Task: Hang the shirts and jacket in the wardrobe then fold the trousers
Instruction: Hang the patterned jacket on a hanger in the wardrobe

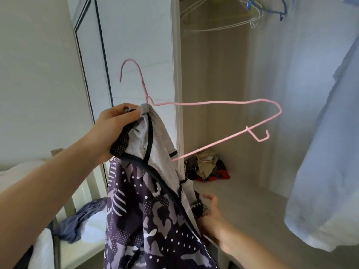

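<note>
Nearest and lowest: right hand (211, 216) against the hanging side of the patterned shirt (147, 210); cannot tell whether gripping or merely touching. Up and to the left of it: left hand (114, 129), clenched round the shirt's bunched neck together with the neck of the pink hanger (213, 102). Hook standing above the left hand; long axis running rightward from that hand, above the right hand, its far arm bare. Judged still to need threading into the other shoulder, with the right hand nearer that free end. Under the left forearm: blue garment (81, 220). Beyond both hands: open wardrobe (213, 74), holding a heap of clothes (207, 167) on its floor, pale blue shirt (326, 171) hanging right, empty wire hangers (219, 18) overhead.
</note>
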`<state>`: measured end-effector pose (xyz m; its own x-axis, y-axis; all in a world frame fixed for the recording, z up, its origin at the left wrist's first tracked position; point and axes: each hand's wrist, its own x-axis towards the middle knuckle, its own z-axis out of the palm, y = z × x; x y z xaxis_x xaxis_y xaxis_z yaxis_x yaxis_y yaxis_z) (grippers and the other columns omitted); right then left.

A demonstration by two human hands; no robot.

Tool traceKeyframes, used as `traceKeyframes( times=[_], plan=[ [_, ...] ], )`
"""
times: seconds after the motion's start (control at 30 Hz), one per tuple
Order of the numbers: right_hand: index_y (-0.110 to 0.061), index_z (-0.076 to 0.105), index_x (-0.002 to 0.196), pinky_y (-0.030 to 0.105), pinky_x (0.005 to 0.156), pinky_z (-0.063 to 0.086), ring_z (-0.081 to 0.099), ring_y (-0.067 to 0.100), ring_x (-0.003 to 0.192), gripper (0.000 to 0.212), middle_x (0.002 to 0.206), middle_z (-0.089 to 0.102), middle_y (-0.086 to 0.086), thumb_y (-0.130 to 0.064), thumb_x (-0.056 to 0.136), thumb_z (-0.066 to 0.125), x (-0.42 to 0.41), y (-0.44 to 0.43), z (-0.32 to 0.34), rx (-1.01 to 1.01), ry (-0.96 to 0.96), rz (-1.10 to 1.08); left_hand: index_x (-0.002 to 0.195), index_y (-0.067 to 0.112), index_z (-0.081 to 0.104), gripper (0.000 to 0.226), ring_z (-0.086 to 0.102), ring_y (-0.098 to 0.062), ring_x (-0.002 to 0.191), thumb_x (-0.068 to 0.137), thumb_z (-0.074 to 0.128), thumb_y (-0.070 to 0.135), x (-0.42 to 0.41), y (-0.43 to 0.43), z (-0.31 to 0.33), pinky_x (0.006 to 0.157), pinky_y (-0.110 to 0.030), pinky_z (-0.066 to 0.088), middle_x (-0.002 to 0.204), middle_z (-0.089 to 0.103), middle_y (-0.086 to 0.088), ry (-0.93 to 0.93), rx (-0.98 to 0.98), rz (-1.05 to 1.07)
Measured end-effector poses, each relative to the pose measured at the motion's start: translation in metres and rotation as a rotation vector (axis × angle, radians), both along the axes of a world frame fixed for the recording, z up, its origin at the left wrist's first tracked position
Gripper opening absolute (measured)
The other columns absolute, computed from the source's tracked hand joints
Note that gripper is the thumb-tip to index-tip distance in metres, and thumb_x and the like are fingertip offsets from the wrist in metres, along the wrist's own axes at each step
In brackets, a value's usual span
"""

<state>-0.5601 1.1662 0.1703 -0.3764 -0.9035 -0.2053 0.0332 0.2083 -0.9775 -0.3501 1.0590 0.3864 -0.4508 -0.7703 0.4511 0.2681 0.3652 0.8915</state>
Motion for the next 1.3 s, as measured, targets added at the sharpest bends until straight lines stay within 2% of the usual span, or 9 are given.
traceKeyframes(
  times=[0.13,0.3,0.43,0.63,0.83,0.93,1.07,1.17,1.3],
  plan=[
    [-0.023,0.026,0.122,0.036,0.071,0.06,0.065,0.029,0.093,0.038,0.111,0.059,0.015,-0.007,0.097,0.049,-0.014,-0.001,0.004,0.011,0.046,-0.154,0.076,0.021,0.075,0.007,0.07,-0.017,0.068,0.081,0.071,0.024,0.001,0.0,0.0,0.06,-0.025,0.057,0.077,0.072,-0.005,-0.027,0.002,-0.002],
    [-0.028,0.031,0.123,0.051,0.084,0.056,0.063,0.039,0.102,0.052,0.115,0.055,0.021,0.011,0.093,0.046,-0.038,0.009,0.019,-0.052,-0.119,-0.191,0.074,0.021,0.074,0.01,0.07,-0.014,0.066,0.084,0.071,0.024,0.011,-0.009,-0.001,0.059,-0.023,0.056,0.073,0.071,-0.002,-0.062,-0.045,0.096],
    [-0.017,0.044,0.125,0.051,0.089,0.053,0.062,0.035,0.105,0.04,0.119,0.057,0.02,0.01,0.095,0.04,-0.065,0.009,0.047,-0.189,-0.078,-0.293,0.082,0.015,0.076,0.007,0.07,-0.013,0.07,0.083,0.074,0.021,0.019,-0.024,-0.01,0.063,-0.019,0.056,0.078,0.074,-0.004,-0.177,-0.132,0.211],
    [-0.012,0.062,0.11,0.028,0.061,0.052,0.062,0.025,0.082,0.034,0.104,0.063,0.016,0.01,0.093,0.043,-0.103,0.019,0.101,-0.314,-0.016,-0.425,0.075,0.03,0.077,0.017,0.064,0.0,0.061,0.082,0.077,0.015,0.024,-0.039,-0.027,0.06,-0.008,0.046,0.07,0.074,0.003,-0.445,-0.415,0.3],
    [-0.012,0.064,0.111,0.029,0.064,0.055,0.064,0.023,0.075,0.038,0.095,0.066,0.013,0.015,0.09,0.047,-0.08,0.043,0.167,-0.482,0.05,-0.352,0.08,0.039,0.073,0.006,0.067,-0.005,0.07,0.082,0.077,0.034,0.015,-0.045,-0.039,0.067,-0.031,0.054,0.071,0.072,0.013,-0.578,-0.536,0.409],
    [-0.03,0.063,0.107,0.033,0.069,0.057,0.069,0.019,0.08,0.039,0.095,0.073,0.004,0.003,0.087,0.059,-0.044,0.057,0.187,-0.646,0.308,-0.092,0.077,0.039,0.071,0.01,0.063,-0.001,0.062,0.082,0.077,0.033,0.008,-0.047,-0.034,0.06,-0.025,0.048,0.067,0.07,0.014,-0.421,-0.488,0.488],
    [-0.049,0.025,0.136,0.023,0.072,0.047,0.057,0.0,0.09,0.074,0.11,0.062,-0.006,-0.016,0.085,0.067,-0.038,0.058,0.191,-0.49,1.24,0.032,0.074,0.031,0.073,0.01,0.061,0.0,0.059,0.084,0.076,0.032,0.004,-0.044,-0.018,0.06,-0.019,0.046,0.068,0.071,0.008,-0.155,-0.305,0.469],
    [-0.049,0.005,0.147,0.023,0.099,0.031,0.032,0.007,0.13,0.095,0.14,0.037,-0.01,-0.008,0.086,0.066,-0.057,0.052,0.187,-0.421,1.42,0.028,0.076,0.029,0.073,0.009,0.064,0.0,0.061,0.084,0.076,0.033,0.002,-0.036,-0.008,0.061,-0.02,0.048,0.07,0.072,0.007,-0.101,-0.289,0.434],
    [-0.05,0.017,0.142,0.022,0.093,0.034,0.036,0.005,0.125,0.088,0.134,0.038,-0.011,0.009,0.087,0.052,-0.075,0.046,0.19,-0.531,1.44,-0.126,0.076,0.025,0.074,0.009,0.065,-0.005,0.064,0.083,0.076,0.03,-0.001,-0.029,0.002,0.062,-0.019,0.052,0.071,0.073,0.004,-0.064,-0.292,0.38]
  ],
)
